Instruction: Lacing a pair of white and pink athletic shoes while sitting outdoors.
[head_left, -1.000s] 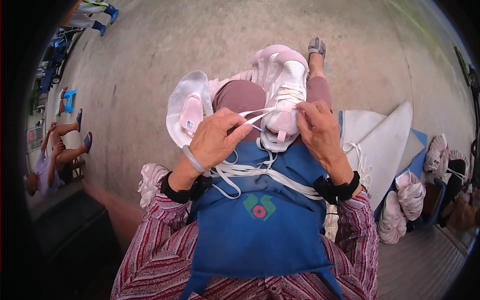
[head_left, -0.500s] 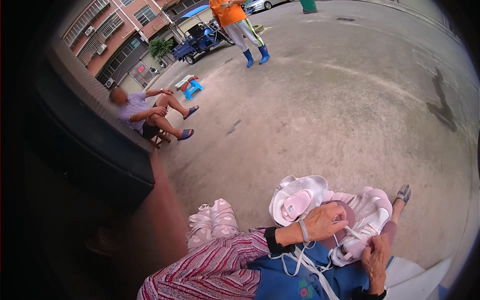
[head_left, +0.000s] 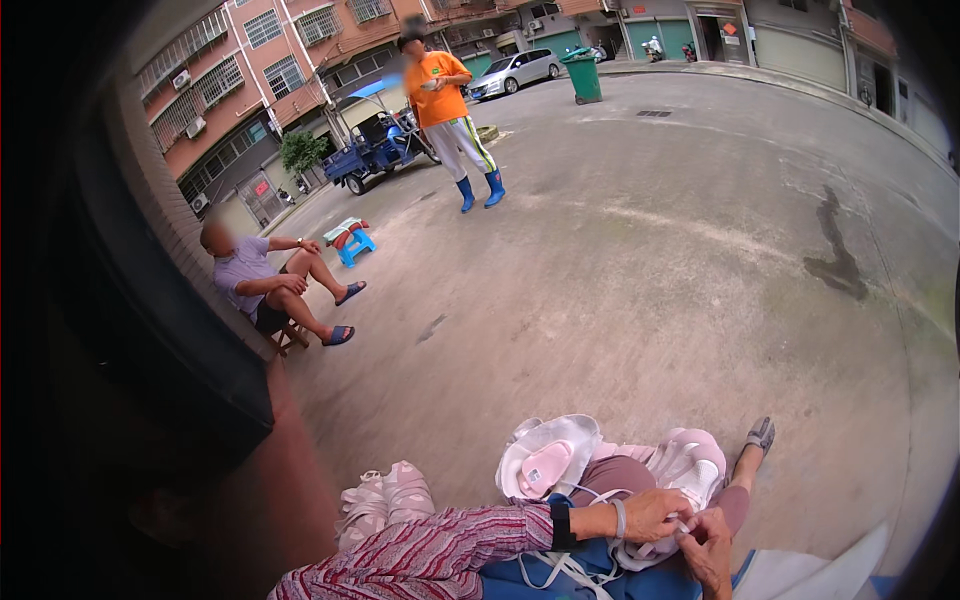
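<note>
One pink-and-white shoe [head_left: 706, 472] lies at the lower right of the frame, partly beneath our left hand [head_left: 655, 514] and right hand [head_left: 709, 552]; both curl narrow, close together over it, but we cannot tell what they pinch.

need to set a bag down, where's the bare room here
Bare concrete lies between the seated person, booted person and mauve knee; another patch lies between the grey shoe and white sheet. Crowded: around the pink-and-white sneaker, where left hand and right hand work.
</note>
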